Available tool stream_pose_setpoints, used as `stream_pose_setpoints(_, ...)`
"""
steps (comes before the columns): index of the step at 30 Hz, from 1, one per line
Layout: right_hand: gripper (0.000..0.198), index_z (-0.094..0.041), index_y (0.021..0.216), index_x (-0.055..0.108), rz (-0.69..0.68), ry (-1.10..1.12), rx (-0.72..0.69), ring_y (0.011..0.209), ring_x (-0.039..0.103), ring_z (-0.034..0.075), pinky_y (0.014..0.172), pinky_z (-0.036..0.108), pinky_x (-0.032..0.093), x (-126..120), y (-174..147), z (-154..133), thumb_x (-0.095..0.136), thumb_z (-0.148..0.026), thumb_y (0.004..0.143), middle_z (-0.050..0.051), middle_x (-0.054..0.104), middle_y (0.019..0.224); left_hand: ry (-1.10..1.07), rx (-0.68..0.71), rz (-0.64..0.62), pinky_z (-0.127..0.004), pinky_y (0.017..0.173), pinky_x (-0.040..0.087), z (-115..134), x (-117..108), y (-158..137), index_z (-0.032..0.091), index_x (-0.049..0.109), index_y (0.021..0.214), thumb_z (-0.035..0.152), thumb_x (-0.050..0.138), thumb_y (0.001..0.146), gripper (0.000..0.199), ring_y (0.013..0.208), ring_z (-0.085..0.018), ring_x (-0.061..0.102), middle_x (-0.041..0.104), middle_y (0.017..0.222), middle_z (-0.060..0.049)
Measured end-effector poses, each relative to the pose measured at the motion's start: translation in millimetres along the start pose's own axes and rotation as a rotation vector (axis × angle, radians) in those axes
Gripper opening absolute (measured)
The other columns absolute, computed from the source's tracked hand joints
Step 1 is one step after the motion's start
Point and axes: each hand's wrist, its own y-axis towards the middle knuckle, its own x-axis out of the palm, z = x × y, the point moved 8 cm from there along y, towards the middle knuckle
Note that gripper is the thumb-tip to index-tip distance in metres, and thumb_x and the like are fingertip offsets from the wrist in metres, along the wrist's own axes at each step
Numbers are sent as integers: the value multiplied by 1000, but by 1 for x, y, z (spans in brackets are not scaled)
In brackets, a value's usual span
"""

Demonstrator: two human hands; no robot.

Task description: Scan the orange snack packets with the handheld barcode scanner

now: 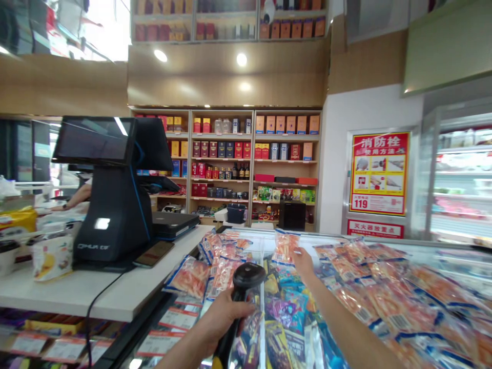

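My left hand (231, 313) is wrapped round the handle of a black barcode scanner (248, 277), its head tilted up in front of me. My right hand (304, 262) reaches forward and grips the right edge of a clear food packet (284, 247) with orange-pink contents and blue trim. Similar packets (188, 277) are piled on the left of the glass-topped freezer, and more packets (400, 302) cover its right side. Colourful wrapped goods (284, 307) show below the glass between my arms.
A black checkout terminal (111, 200) stands on the white counter (111, 293) at left, beside a phone (154, 254) and a hanging cable (90, 307). Another person's forearm (79, 196) shows behind it. Shelves of boxed goods (223, 149) line the back; a red fire-hydrant sign (378, 174) hangs right.
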Motion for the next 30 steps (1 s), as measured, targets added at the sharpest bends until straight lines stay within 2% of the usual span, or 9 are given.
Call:
stream_pose_setpoints(5, 28, -14, 78, 55, -28, -144, -57, 58, 53, 18, 52, 26, 35, 1, 4, -3, 44, -34, 61, 4, 58, 59, 4, 10, -12, -18, 34, 27, 0, 1, 4, 15, 46, 63, 27, 60, 52, 21, 30, -6, 36, 42, 32, 6)
stream_pose_setpoints(11, 30, -16, 82, 53, -43, -227, -86, 64, 54, 17, 56, 24, 36, 5, 4, -7, 42, -36, 64, 4, 60, 65, 8, 10, 2, -18, 33, 26, 2, -2, 2, 15, 47, 66, 24, 61, 52, 22, 29, -7, 37, 42, 31, 7)
stream_pose_setpoints(15, 29, -16, 84, 52, -44, -295, -119, 65, 55, 15, 58, 23, 36, 9, -1, -13, 41, -35, 66, 3, 61, 66, 19, 41, 14, -18, 32, 25, 8, 1, 0, 15, 47, 60, 21, 61, 51, 18, 28, -6, 36, 41, 31, 7)
stream_pose_setpoints(21, 29, -17, 86, 51, -25, -338, -135, 69, 56, 16, 59, 23, 36, 7, -2, -19, 40, -36, 68, 4, 62, 72, -23, 61, 61, -18, 33, 28, 9, -3, 10, 16, 44, 58, 18, 58, 53, 14, 28, -6, 36, 42, 33, 7)
stream_pose_setpoints(26, 29, -17, 87, 51, -27, -355, -109, 69, 56, 16, 59, 23, 37, 8, 2, -11, 41, -36, 67, 4, 62, 72, -37, 85, 137, -19, 33, 28, 11, -20, 16, 16, 45, 64, 17, 59, 52, 19, 30, -7, 37, 42, 34, 7)
stream_pose_setpoints(30, 30, -14, 90, 50, -88, -294, -66, 68, 56, 17, 60, 24, 38, 29, -4, -3, 40, -32, 68, 5, 61, 71, -51, 104, 251, -18, 35, 28, 14, -46, 13, 17, 42, 61, 19, 57, 54, 17, 31, -6, 38, 43, 34, 7)
